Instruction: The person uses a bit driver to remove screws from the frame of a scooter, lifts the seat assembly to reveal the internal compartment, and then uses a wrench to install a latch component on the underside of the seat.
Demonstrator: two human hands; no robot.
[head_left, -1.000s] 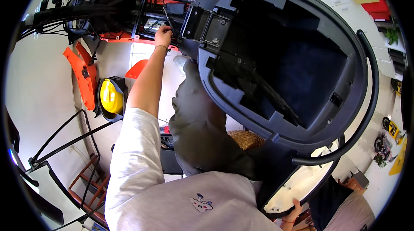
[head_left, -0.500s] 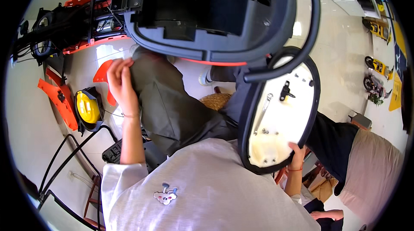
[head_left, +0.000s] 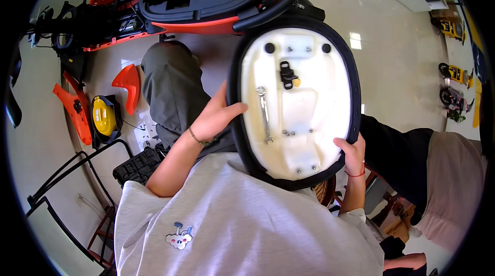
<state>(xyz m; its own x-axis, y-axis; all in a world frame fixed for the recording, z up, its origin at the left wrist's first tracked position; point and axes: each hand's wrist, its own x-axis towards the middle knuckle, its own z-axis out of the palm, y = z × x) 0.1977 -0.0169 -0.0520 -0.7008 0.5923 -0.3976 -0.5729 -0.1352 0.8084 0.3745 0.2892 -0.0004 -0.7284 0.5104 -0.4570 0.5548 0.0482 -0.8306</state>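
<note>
A scooter seat (head_left: 325, 103) lies bottom side up in front of me, its white plastic base ringed by a thick black rim. My left hand (head_left: 214, 116) grips the left edge, thumb over the rim and fingers hidden beneath. At the lower right edge, my right hand (head_left: 354, 157) holds the seat with its thumb on the white base. A silver combination wrench (head_left: 264, 116) rests on the base, left of centre. Above it sits a black latch-like bracket (head_left: 286, 75). Several small bolts or nuts (head_left: 290, 132) dot the base near its middle and lower end.
Ahead stands a partly stripped scooter (head_left: 196, 21) with orange side trim and a curved black rail (head_left: 289, 5). On the left floor are orange panels (head_left: 129, 88), a yellow part (head_left: 104, 116) in a black shell and a black tool case (head_left: 136, 166). Another person (head_left: 448, 183) is close on my right.
My left hand has come from beside my knee onto the seat's left edge. The seat has shifted left and now faces up more squarely. The scooter appears higher and farther in view.
</note>
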